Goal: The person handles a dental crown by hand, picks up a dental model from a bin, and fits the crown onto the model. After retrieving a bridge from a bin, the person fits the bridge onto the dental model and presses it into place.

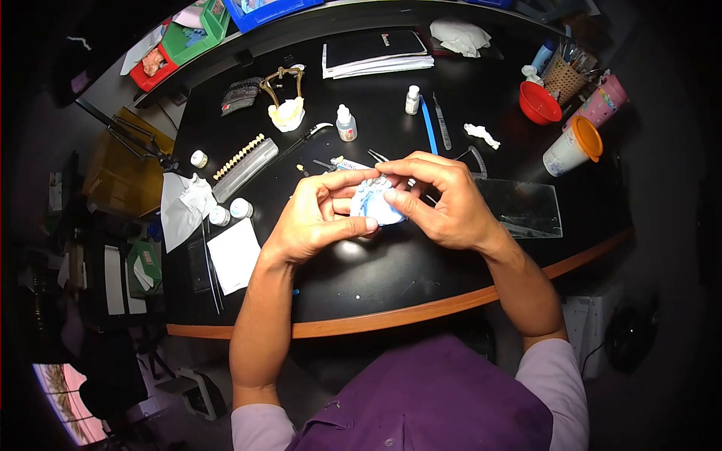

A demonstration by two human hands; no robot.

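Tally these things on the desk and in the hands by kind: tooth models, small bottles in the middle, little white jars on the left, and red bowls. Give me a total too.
Tooth models: 2, a blue model and a white model
Small bottles: 2, a dropper bottle and a white-capped bottle
White jars: 3
Red bowl: 1
Total: 8

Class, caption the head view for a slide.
Bare left hand and right hand hold a pale-blue, arch-shaped dental model above a black, orange-edged table.
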